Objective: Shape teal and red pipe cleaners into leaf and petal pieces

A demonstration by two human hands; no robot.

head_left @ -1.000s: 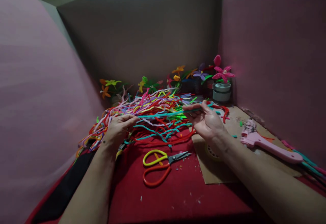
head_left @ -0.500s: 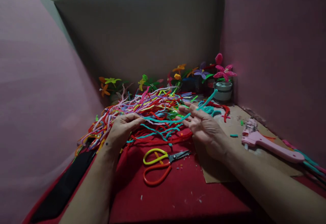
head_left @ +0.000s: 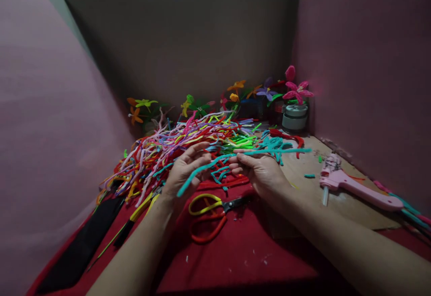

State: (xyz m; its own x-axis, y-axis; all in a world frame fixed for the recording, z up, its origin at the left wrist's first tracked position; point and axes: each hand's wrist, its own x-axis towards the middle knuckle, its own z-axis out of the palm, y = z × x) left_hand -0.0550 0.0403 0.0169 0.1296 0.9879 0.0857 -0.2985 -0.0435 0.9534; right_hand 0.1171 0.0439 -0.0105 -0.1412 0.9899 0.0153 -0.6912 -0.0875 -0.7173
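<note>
A teal pipe cleaner point(head_left: 220, 158) runs from in front of my left hand out past the right one, slightly bent. My right hand point(head_left: 264, 170) pinches it between thumb and fingers near its middle. Its left end crosses in front of my left hand point(head_left: 188, 166), whose fingers are apart and loosely curved, not closed on it. Below the hands, scissors point(head_left: 208, 217) with yellow and red handles lie on the red cloth point(head_left: 242, 260). Behind them spreads a heap of many-coloured pipe cleaners point(head_left: 178, 139), with more teal ones point(head_left: 274, 143) at its right.
At the right a pink glue gun point(head_left: 357, 190) rests on a cardboard sheet point(head_left: 303, 202). Pipe-cleaner flowers point(head_left: 298, 92) stand along the back, one above a grey jar point(head_left: 294, 117). Yellow-handled pliers point(head_left: 141, 207) and a black strip point(head_left: 82, 244) lie at left.
My left hand has let go of the pipe cleaner's end and moved right, its fingers opening. My right hand has closed in a pinch on the pipe cleaner, which now points rightward.
</note>
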